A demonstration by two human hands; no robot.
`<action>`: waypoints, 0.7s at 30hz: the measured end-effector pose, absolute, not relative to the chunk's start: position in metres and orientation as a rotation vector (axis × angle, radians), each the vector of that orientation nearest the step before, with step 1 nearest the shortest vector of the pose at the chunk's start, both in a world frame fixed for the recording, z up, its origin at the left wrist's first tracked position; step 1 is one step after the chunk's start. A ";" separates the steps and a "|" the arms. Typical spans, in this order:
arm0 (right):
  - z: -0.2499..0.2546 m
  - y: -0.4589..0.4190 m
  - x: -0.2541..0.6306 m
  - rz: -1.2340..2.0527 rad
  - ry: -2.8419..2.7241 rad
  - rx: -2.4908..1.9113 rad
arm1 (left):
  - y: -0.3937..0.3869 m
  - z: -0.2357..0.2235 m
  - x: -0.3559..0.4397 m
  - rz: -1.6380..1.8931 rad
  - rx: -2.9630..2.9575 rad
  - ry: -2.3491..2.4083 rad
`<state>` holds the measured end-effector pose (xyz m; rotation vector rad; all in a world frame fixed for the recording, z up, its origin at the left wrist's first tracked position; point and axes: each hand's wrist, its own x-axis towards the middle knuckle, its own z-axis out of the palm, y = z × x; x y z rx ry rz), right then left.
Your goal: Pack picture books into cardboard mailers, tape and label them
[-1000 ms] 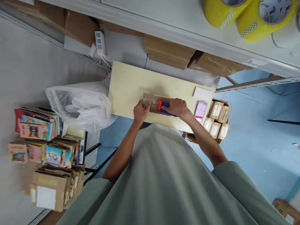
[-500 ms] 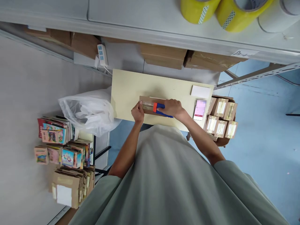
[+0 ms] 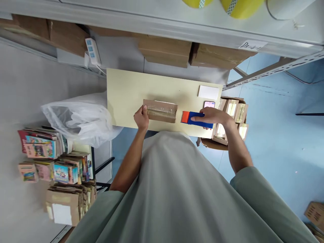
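Note:
A small brown cardboard box (image 3: 163,116) lies on the cream tabletop (image 3: 126,87), with shiny tape along its upper face. My left hand (image 3: 141,117) is closed on the box's left end, the thumb on top. To the right of the box, my right hand (image 3: 212,115) grips a blue and orange tape dispenser (image 3: 198,118). The dispenser's orange head points left, and a small gap separates it from the box. Partly covered by my right hand is a phone (image 3: 209,104). Above it lies a flat white item (image 3: 208,91).
A carton of small taped boxes (image 3: 238,111) stands right of the table. At the left hangs a white plastic bag (image 3: 83,114), near stacked books (image 3: 63,172) and flat cardboard packets (image 3: 62,202). A grey shelf (image 3: 152,20) with tape rolls (image 3: 241,6) overhangs the back; a power strip (image 3: 93,51) lies beneath.
My right hand has moved right with the tape dispenser, off the box's top and over the phone. My left hand still holds the box's left end. The camera view has shifted.

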<state>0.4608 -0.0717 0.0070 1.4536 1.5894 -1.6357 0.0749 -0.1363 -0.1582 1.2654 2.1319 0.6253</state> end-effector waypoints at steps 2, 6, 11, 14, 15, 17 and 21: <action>0.000 -0.073 0.468 -1.719 1.571 1.447 | -0.136 -0.158 0.075 0.657 1.305 2.162; -0.009 -0.078 0.474 -1.776 1.549 1.478 | -0.134 -0.156 0.076 0.649 1.354 2.183; -0.022 -0.085 0.475 -1.800 1.531 1.549 | -0.134 -0.157 0.075 0.635 1.403 2.182; -0.034 -0.088 0.478 -1.840 1.489 1.592 | -0.134 -0.158 0.073 0.644 1.413 2.178; -0.038 -0.088 0.480 -1.857 1.479 1.603 | -0.134 -0.158 0.073 0.643 1.411 2.180; -0.046 -0.090 0.482 -1.883 1.469 1.616 | -0.133 -0.158 0.073 0.636 1.405 2.187; -0.059 -0.093 0.486 -1.854 1.497 1.637 | -0.132 -0.156 0.074 0.616 1.391 2.203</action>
